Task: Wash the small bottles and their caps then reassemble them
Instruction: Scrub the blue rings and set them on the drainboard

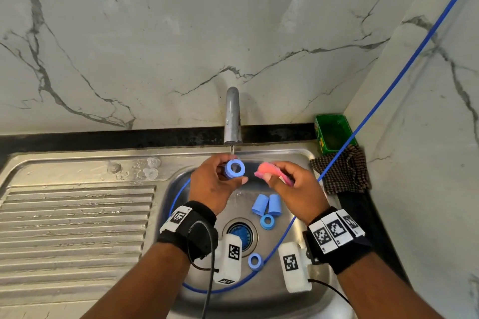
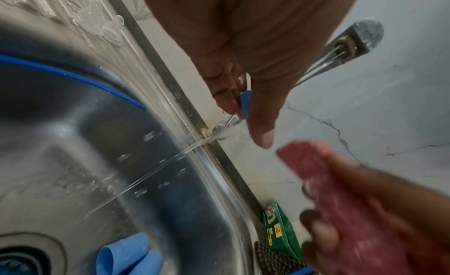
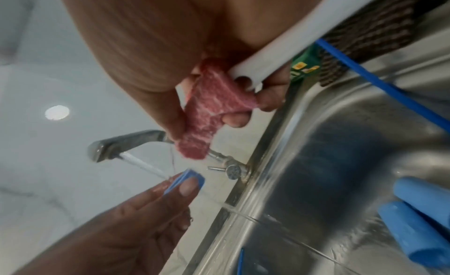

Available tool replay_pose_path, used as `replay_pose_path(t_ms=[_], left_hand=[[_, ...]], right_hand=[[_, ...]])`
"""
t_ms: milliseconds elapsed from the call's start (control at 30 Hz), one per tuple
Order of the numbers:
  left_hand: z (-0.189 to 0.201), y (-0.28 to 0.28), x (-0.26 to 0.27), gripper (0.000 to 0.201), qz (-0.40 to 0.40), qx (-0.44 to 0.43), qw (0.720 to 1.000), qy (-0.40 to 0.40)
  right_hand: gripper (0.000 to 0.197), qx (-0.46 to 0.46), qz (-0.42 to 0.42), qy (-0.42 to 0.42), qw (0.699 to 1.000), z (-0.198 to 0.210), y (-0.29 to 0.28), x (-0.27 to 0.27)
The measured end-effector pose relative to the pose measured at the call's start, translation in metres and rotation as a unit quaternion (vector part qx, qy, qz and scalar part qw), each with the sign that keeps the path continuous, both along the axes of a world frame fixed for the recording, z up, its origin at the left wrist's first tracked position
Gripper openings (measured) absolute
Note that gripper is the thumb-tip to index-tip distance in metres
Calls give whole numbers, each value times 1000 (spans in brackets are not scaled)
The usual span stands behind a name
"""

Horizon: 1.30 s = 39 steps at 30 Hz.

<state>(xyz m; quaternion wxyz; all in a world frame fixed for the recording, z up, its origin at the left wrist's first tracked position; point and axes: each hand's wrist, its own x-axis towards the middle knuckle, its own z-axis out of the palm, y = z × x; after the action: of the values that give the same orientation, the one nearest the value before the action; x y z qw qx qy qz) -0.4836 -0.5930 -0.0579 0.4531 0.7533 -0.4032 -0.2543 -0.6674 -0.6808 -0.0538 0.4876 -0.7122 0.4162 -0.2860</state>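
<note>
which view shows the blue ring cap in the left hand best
Head view: the blue ring cap faces the camera, hole visible, in the left hand. Both wrist views show only a blue edge between fingers.

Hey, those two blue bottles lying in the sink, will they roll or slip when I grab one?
The two blue bottles lie on their sides on the wet sink floor, so they would probably roll in a curve, being tapered. Droplets suggest a slippery grip. They look like thin hollow plastic, likely light.
</note>
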Motion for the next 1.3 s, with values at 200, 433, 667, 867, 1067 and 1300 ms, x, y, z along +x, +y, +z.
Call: replay_pose_path(t_ms=[200, 433, 667, 867, 1067, 1300], left_hand=[[7, 4, -14, 33, -51, 1, 998, 34], [7, 12, -6, 38, -35, -8, 997, 64], [1, 14, -6, 44, -29, -13, 995, 98], [-7, 3, 3, 47, 5, 11, 1000, -1], [-4, -2, 5, 36, 25, -3, 999, 44], [18, 1, -5, 28, 153, -63, 775, 610]], right_hand=[[29, -186, 127, 44, 973, 12, 5, 25], [25, -199, 143, 36, 969, 10, 10, 34], [23, -211, 140, 50, 966, 11, 17, 31], [21, -168, -45, 45, 984, 4, 1, 10], [14, -129, -64, 18, 989, 7, 3, 0], [16, -98, -74, 17, 992, 0, 1, -6]])
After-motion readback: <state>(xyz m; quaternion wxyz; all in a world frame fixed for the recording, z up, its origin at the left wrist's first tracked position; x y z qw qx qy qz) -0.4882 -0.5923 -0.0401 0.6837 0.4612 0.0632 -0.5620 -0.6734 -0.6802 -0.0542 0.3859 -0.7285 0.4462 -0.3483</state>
